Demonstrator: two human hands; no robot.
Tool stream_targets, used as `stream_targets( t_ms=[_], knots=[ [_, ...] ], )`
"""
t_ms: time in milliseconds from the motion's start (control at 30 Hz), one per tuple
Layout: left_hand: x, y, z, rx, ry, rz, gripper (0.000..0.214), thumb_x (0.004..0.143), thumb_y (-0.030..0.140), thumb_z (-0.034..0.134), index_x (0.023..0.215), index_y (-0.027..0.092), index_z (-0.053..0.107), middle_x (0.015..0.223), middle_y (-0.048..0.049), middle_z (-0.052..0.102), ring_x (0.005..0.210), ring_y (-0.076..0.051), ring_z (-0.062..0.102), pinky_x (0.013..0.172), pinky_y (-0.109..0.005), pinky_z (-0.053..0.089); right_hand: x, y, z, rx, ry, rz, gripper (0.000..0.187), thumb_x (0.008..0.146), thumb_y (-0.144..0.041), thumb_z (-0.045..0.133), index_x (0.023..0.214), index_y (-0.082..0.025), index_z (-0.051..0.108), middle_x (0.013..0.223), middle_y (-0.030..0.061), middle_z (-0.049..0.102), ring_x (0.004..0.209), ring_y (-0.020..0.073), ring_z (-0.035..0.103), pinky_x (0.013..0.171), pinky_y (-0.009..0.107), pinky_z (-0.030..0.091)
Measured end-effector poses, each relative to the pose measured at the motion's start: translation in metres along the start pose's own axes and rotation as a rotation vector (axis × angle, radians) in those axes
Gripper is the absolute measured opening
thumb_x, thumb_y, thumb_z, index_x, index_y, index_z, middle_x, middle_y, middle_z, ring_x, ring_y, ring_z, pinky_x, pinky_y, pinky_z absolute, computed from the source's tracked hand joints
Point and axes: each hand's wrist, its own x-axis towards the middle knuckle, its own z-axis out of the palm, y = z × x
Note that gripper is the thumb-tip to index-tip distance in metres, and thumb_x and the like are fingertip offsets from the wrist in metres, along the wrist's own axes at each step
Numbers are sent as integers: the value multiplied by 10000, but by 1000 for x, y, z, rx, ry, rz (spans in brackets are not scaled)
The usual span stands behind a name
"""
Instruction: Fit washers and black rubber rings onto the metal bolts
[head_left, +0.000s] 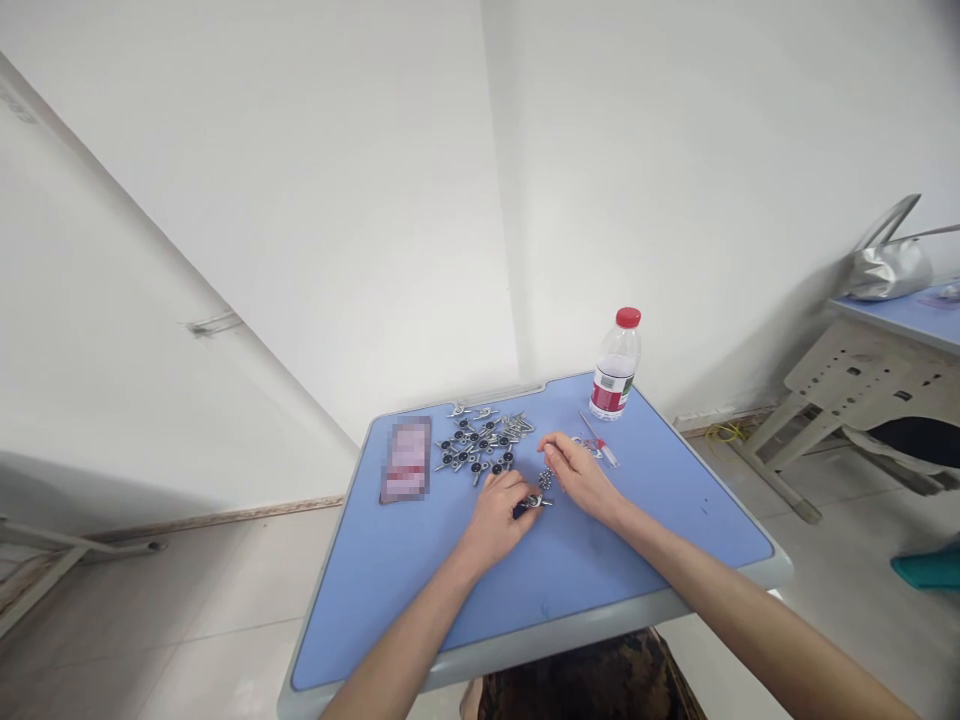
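While the left grip (496, 517) pinches a metal fitting (534, 501), the right grip (579, 478) rests spread.

desk: blue laminate desk (570, 590) lay under all | pile of grey steel fittings (476, 445) sat back centre | flat pixelated rectangular object (405, 460) lay left of pile | clear plastic bottle with red cap (615, 365) stood back right | slim red-handled screwdriver (598, 438) lay right of pile, before bottle | left hand (495, 520) lay before pile, around small steel fitting (534, 501) | right hand (581, 478) lay right of left hand

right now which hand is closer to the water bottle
Right. The right hand is nearer the water bottle, in front of it and slightly to its left in view; the left hand is farther away, past the right hand.
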Motion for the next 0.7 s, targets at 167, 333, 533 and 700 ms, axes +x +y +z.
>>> stream_targets(
  t_ms=[167,333,533,700],
  knots=[
    [-1,-2,2,18,-10,-4,120,848,199,619,946,232,678,917,-20,647,877,-194,580,800,-340,372,0,-5,-4,-155,-218,6,156,916,-250,430,848,-203,562,700,-23,558,643,137,496,608,250,360],
    [-2,-1,1,35,-6,1,90,841,176,623,890,225,680,874,-10,646,863,-187,579,784,-328,367,-1,-8,-8,-261,-310,-11,91,848,-210,525,814,-193,608,637,-30,563,599,128,483,576,231,333],
    [-2,1,0,45,25,-7,52,835,167,624,817,210,647,827,0,631,834,-177,580,785,-329,368,-2,-10,-13,-307,-374,-45,141,837,-170,510,833,-195,649,692,-14,618,602,125,502,579,224,345],
    [-2,1,1,55,25,-18,50,833,177,614,790,202,619,811,-3,609,817,-179,571,766,-327,367,-3,-14,-14,-366,-386,-60,130,833,-171,545,822,-203,670,697,-11,628,630,131,521,587,223,337]
  ],
)
